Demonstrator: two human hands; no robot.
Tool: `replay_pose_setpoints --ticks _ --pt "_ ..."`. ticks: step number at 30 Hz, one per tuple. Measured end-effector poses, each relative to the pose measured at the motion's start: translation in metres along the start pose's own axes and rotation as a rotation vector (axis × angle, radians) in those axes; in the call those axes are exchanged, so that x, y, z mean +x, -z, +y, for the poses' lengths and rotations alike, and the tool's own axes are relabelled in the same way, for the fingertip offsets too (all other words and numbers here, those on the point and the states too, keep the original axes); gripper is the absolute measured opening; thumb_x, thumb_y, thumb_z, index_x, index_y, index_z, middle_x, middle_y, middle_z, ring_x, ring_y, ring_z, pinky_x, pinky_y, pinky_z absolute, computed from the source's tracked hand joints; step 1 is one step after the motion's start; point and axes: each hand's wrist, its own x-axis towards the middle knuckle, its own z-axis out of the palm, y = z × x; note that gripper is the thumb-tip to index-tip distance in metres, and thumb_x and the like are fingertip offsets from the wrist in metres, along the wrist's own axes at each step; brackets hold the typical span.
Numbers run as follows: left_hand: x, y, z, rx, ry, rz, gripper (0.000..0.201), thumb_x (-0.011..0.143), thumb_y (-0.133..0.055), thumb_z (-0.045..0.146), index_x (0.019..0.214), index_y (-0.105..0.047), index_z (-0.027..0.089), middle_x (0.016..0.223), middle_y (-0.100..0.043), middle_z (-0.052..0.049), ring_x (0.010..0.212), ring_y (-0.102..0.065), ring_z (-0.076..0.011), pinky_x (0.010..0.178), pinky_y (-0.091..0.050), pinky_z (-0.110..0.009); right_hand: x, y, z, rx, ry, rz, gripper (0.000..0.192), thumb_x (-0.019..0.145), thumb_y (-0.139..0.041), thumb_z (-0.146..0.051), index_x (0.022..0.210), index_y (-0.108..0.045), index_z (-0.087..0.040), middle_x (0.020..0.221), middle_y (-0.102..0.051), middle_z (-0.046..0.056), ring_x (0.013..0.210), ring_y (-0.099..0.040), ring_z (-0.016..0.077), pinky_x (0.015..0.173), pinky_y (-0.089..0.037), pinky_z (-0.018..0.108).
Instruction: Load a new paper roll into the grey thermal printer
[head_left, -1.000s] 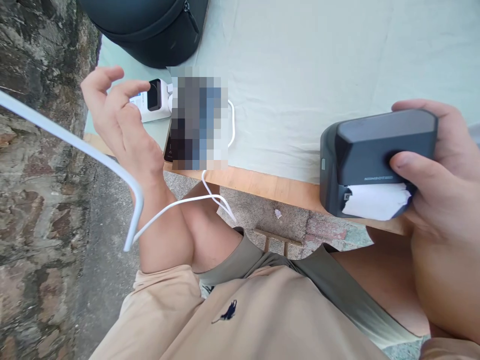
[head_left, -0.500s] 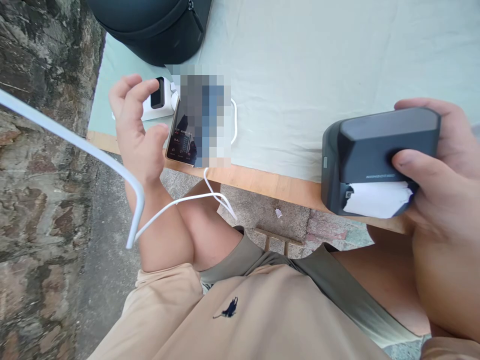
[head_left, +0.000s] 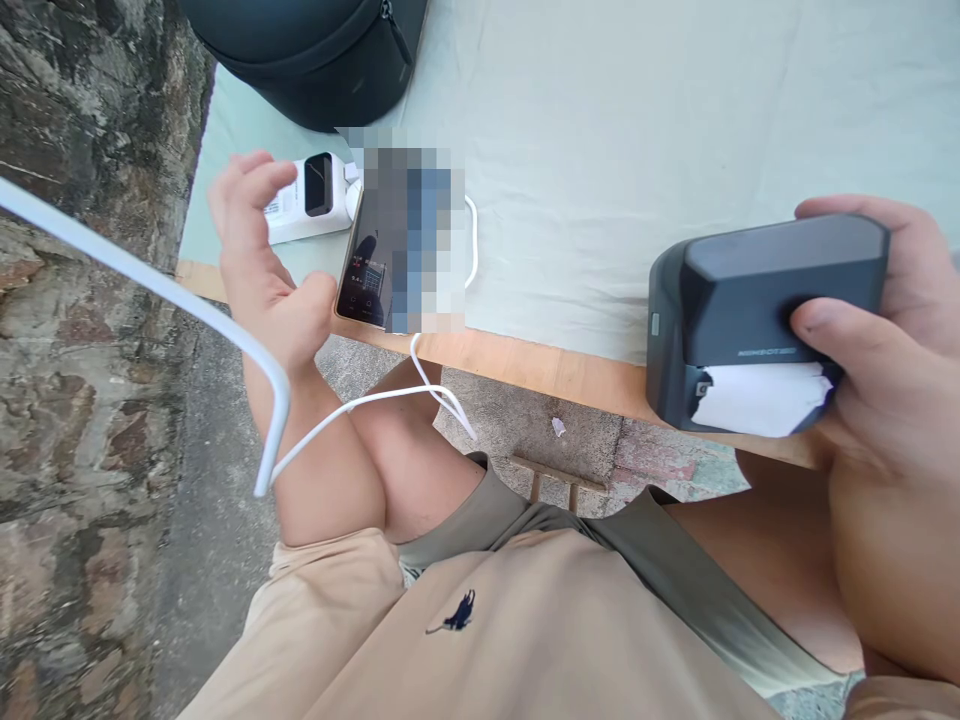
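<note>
Firmly, the right hand [head_left: 877,340] wraps a dark grey label printer [head_left: 757,320], thumb pressed across its front just above the white paper [head_left: 761,400] in the slot, fingers curled over the far top edge. The printer hangs at the near edge of the table [head_left: 525,365], above the bare wooden strip. The wrist and forearm run off the right of the frame.

Across the table, the left hand [head_left: 262,265] is raised with fingers loosely spread and gripping nothing, thumb just beside the near corner of a smartphone [head_left: 371,270]. Most of the phone's screen is pixelated and unreadable. Behind the fingers sits a small white device [head_left: 307,200] with a dark window, partly hidden. A white cable [head_left: 360,405] loops below the table edge; a dark bag [head_left: 315,50] is cut off at the top.
</note>
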Motion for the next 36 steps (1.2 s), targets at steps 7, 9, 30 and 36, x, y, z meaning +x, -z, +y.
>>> replay_pose_setpoints --ticks 7,9,30,36 --pt "0.009 -0.006 0.0 -0.043 -0.094 0.12 0.085 0.061 -0.052 0.052 0.142 -0.067 0.034 0.14 -0.063 -0.002 0.145 -0.057 -0.0344 0.138 -0.037 -0.061 -0.002 0.002 0.001 0.002 -0.012 0.008 0.086 0.06 -0.095 -0.08 0.134 -0.072 -0.043 0.115 -0.063 0.006 0.087 -0.062 0.0146 0.061 -0.053 0.029" --pt "0.008 -0.006 0.001 -0.045 -0.117 0.11 0.086 0.061 -0.05 0.048 0.143 -0.068 0.033 0.143 -0.063 -0.002 0.144 -0.056 -0.0324 0.137 -0.038 -0.059 -0.002 0.002 0.003 0.0 -0.008 0.01 0.085 0.061 -0.094 -0.079 0.134 -0.071 -0.043 0.116 -0.063 0.005 0.088 -0.062 0.0148 0.062 -0.052 0.029" --pt "0.002 0.01 -0.015 0.004 -0.032 -0.043 0.097 0.082 -0.038 0.102 0.149 -0.064 0.036 0.15 -0.056 -0.004 0.155 -0.052 -0.0396 0.146 -0.014 -0.066 -0.001 0.0 -0.001 0.009 -0.004 0.005 0.084 0.057 -0.096 -0.08 0.13 -0.074 -0.045 0.113 -0.064 0.005 0.086 -0.063 0.0141 0.061 -0.054 0.028" --pt "-0.001 -0.001 0.011 -0.007 0.172 -0.027 0.093 0.084 -0.036 0.103 0.135 -0.075 0.035 0.157 -0.054 -0.002 0.171 -0.03 -0.0417 0.149 -0.006 -0.062 -0.001 0.001 0.001 0.011 -0.014 0.029 0.086 0.056 -0.097 -0.079 0.131 -0.075 -0.045 0.115 -0.064 0.005 0.087 -0.062 0.0143 0.06 -0.052 0.028"
